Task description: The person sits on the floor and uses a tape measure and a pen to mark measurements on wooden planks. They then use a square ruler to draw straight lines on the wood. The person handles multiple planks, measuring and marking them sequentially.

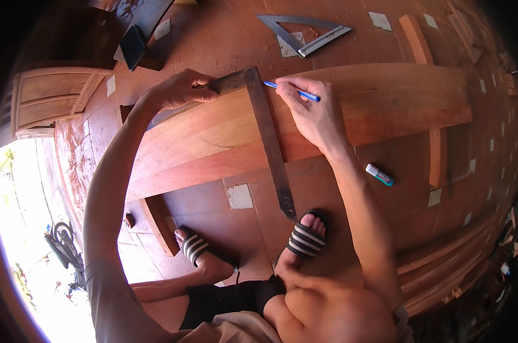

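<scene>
A long wooden board [213,137] lies across in front of me, raised on wooden bearers. Over it rests a dark try square [267,137], its stock along the board's far edge and its blade crossing the board toward me, past the near edge. My left hand [184,90] holds the stock at the far edge, thumb and fingers bent round it. In my right hand [313,108] a blue pen [293,91] is pinched, its tip close to the blade near the corner of the square. Whether the tip touches the wood I cannot tell.
A metal triangular square [304,34] lies on the tiled floor beyond the board. Near my right forearm is a small white-and-teal bottle [379,175]. Bearers [437,157] stick out under the board. A phone [133,48] sits at the far left, more planks [442,274] at the right.
</scene>
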`<state>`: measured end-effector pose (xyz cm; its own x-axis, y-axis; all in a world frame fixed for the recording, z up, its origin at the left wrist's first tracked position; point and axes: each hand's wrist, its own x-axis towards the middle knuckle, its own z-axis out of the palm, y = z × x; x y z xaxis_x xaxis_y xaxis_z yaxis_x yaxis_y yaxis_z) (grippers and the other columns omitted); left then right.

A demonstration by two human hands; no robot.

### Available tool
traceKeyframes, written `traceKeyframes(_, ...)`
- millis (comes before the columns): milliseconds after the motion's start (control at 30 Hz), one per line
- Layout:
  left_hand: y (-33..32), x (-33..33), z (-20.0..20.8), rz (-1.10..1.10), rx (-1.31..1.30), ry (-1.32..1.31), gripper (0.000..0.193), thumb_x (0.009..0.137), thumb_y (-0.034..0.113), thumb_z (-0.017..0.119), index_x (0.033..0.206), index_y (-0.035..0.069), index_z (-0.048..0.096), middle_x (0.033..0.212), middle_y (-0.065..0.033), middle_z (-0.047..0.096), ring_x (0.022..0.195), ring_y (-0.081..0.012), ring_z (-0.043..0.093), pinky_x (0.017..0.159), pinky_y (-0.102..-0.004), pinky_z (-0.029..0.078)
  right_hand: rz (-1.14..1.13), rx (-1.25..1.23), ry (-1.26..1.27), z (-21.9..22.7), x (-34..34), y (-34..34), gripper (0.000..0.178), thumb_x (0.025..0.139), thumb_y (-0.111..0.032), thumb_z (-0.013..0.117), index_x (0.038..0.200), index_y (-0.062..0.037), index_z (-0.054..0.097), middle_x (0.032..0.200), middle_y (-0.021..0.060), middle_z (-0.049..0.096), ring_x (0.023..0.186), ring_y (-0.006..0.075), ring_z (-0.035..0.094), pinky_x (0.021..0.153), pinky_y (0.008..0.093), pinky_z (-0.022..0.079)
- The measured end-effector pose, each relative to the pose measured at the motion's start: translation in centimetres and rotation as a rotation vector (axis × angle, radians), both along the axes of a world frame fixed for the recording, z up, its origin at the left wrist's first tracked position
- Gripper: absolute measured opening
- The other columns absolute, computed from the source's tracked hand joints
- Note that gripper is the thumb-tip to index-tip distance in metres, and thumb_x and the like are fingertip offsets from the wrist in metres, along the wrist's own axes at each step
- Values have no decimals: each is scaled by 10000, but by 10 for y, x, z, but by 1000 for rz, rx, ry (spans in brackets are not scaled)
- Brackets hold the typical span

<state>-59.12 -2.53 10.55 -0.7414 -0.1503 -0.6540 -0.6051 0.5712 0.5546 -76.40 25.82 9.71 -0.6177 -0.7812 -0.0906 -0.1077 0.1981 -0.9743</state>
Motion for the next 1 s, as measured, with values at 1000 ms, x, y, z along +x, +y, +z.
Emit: traceKeyframes(1000,2,0,-4,55,58,30,575,966,426,766,1355,8,704,1097,-115,766,1013,-157,681,945,-349,525,1,166,-107,64,29,118,356,1054,-260,686,1098,88,744,779,109,726,723,110,676,657,283,526)
